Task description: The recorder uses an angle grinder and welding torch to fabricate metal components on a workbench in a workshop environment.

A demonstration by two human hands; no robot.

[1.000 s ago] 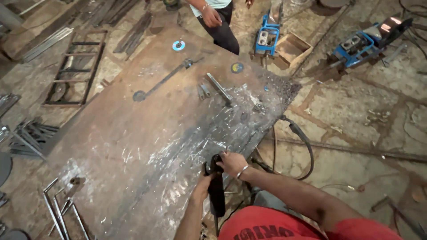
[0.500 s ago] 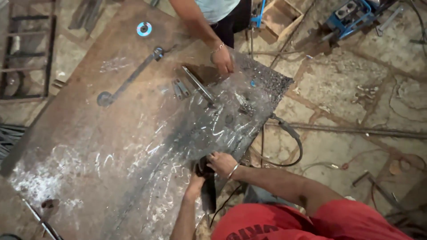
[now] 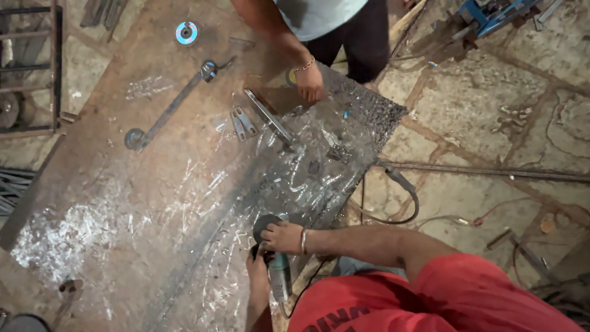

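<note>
I hold an angle grinder [image 3: 278, 272] at the near edge of a large scratched steel plate [image 3: 153, 197]. My left hand [image 3: 258, 270] grips its body from below. My right hand [image 3: 284, 237] rests over the grinder's head, beside its dark disc [image 3: 265, 225]. Across the plate another person's hand [image 3: 309, 83] touches the plate near a flat metal bar [image 3: 268, 117].
A long rod with round ends [image 3: 169, 107], two small metal tabs [image 3: 243, 122] and a blue-centred disc [image 3: 186, 32] lie on the plate. A cable [image 3: 402, 190] loops off the right edge onto the stone floor. A metal frame [image 3: 31, 67] lies at left, a blue machine [image 3: 491, 12] at top right.
The view has shifted left and closer to the plate. The other person's hand has moved along the far side, nearer the flat bar. My hands stay on the grinder.
</note>
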